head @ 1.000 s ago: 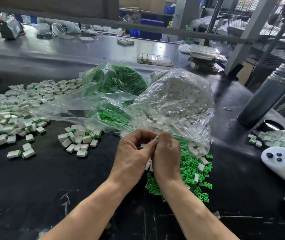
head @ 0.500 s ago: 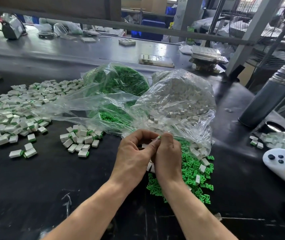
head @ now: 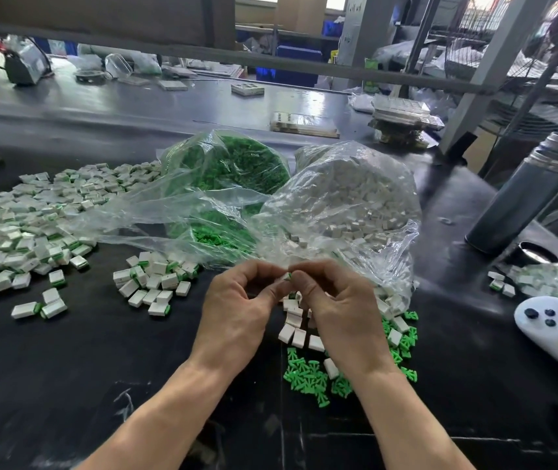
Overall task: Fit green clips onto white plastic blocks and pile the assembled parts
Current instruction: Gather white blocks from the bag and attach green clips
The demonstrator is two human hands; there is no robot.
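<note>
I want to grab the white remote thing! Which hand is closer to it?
Right. The right hand is nearer the white remote at the table's right edge; the left hand is farther left.

Both bare forearms reach forward from the lower edge and converge. The left hand (head: 236,310) and right hand (head: 340,310) meet fingertip to fingertip, backs toward the camera, fingers curled; each pinches the same small part between thumb and forefinger in a tight grip.

Black worktable (head: 67,385): assembled parts (head: 155,283) piled left of hands; loose green clips (head: 308,374), white blocks (head: 296,330) beneath them; two clear bags (head: 345,205) beyond.
</note>
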